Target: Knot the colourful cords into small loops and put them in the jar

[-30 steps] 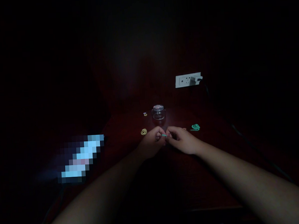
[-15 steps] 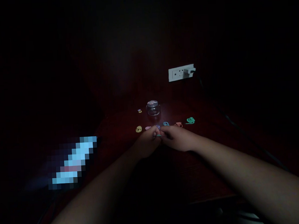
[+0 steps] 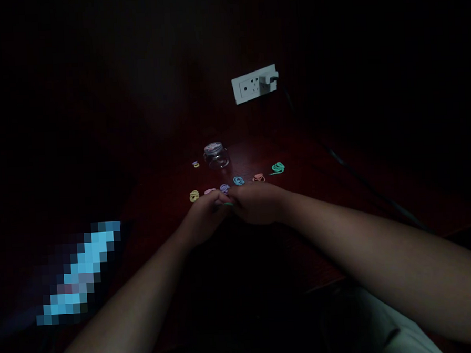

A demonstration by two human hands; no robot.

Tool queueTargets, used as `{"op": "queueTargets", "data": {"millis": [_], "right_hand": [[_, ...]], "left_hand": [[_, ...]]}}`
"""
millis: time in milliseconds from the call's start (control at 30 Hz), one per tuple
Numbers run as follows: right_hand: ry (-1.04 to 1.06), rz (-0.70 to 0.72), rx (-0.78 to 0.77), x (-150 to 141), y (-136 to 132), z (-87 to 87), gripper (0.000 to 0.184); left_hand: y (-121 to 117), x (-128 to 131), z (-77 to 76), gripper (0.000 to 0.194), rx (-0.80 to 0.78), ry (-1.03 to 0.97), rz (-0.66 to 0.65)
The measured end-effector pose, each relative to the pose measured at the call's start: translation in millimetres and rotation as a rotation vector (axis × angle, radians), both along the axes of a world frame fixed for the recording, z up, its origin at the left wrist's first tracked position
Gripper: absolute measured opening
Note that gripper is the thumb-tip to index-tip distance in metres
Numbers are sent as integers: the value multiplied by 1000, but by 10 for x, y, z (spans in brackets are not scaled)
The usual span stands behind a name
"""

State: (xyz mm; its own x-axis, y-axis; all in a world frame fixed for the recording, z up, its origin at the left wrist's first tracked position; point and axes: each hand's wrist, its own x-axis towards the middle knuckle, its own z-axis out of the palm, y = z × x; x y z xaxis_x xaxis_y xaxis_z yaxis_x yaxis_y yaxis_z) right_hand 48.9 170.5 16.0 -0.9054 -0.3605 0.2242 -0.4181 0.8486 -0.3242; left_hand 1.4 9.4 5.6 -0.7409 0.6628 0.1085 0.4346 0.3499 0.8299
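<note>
My left hand [image 3: 206, 216] and my right hand [image 3: 260, 202] meet over the near part of the table, fingers closed and fingertips together. A thin green elastic band [image 3: 228, 203] shows between them, pinched at the fingertips; most of it is hidden. Just beyond the hands lies a row of small band piles: yellow [image 3: 194, 196], pink [image 3: 210, 191], purple [image 3: 224, 188], blue [image 3: 239, 180], orange [image 3: 259, 178] and green [image 3: 277, 168]. My hands partly cover the pink and orange piles. Behind the row stands a clear lidded jar [image 3: 216, 156].
A small purple and yellow bit [image 3: 196, 164] lies left of the jar. On the wall is a white socket [image 3: 254, 85] with a plug in it; a cable [image 3: 353, 167] runs down the right side. A lit, pixelated screen [image 3: 82, 271] glows at left. The room is dark.
The view has shifted and tilted, so the table things appear further left and higher. Both hands stay together with the green band between them.
</note>
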Motion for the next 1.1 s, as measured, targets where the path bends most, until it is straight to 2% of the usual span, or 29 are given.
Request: {"op": "queueTargets", "data": {"millis": [133, 333, 467, 1100], "right_hand": [[16, -101, -146, -79, 21, -60, 14], [57, -139, -403, -109, -12, -52, 5], [49, -105, -519, -153, -13, -80, 7], [-41, 34, -632, -159, -3, -131, 11]], "left_hand": [[27, -20, 5, 16, 87, -181, 169], [14, -42, 23, 22, 193, -189, 220], [19, -47, 18, 24, 244, -191, 241], [8, -98, -107, 19, 280, -88, 155]]}}
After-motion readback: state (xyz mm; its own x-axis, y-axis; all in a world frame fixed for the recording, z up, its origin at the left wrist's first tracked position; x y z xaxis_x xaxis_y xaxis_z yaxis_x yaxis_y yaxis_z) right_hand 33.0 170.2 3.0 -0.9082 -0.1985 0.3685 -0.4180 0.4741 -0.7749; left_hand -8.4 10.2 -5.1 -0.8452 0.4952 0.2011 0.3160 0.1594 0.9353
